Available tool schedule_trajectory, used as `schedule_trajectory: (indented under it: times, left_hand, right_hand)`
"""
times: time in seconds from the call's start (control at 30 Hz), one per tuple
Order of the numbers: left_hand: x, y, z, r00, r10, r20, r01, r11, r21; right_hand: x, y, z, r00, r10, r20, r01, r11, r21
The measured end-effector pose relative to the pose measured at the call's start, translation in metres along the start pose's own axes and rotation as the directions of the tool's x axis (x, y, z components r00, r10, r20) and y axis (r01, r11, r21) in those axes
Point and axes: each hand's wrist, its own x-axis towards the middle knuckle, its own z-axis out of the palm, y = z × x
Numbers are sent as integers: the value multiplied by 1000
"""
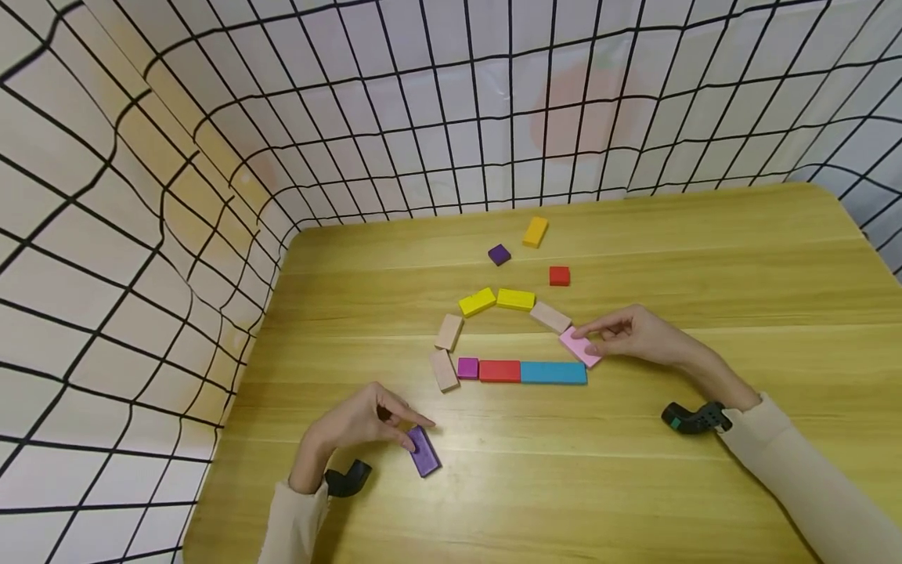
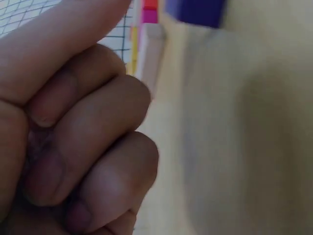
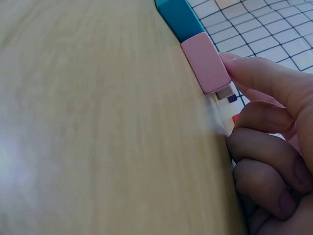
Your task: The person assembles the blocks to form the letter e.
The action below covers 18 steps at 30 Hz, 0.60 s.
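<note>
My left hand (image 1: pixel 359 423) is low over the table, thumb at the side of a purple block (image 1: pixel 424 452) and index finger by its far end, pinching it. In the left wrist view its other fingers (image 2: pixel 112 117) are curled, and only part of the purple block (image 2: pixel 200 11) shows. My right hand (image 1: pixel 634 337) pinches a pink block (image 1: pixel 581 347) between thumb and index finger. That block sits at the right of a ring of blocks, its lower end close to the end of a blue block (image 1: pixel 553 373).
The ring also has a red block (image 1: pixel 499 371), a magenta block (image 1: pixel 468 368), plain wood blocks (image 1: pixel 445 370) and yellow blocks (image 1: pixel 516 299). Behind it lie an orange block (image 1: pixel 535 233), a dark purple block (image 1: pixel 499 254) and a small red block (image 1: pixel 560 276). Black wire mesh (image 1: pixel 510 102) encloses the table.
</note>
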Motion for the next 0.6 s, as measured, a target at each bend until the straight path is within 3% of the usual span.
schedule_trajectory:
  times: [0.13,0.3,0.47,0.6]
  left_hand:
    - [-3,-8,5,1000,-3,31,4,1000,-22]
    - [1,-5,8,999,-36,24,37,999,-32]
    - [13,0,15,999,-50,3,50,999,-12]
    - [27,4,22,998,-26,-59,28,999,31]
  right_hand:
    - [1,-1,0,1000,6,-4,-6,1000,-9]
    - [0,-1,0,1000,11,-5,-11,1000,-11]
    - [0,-1,0,1000,6,-3,-6,1000,-17]
    - [0,-2,0,1000,-2,-4,2,1000,-21]
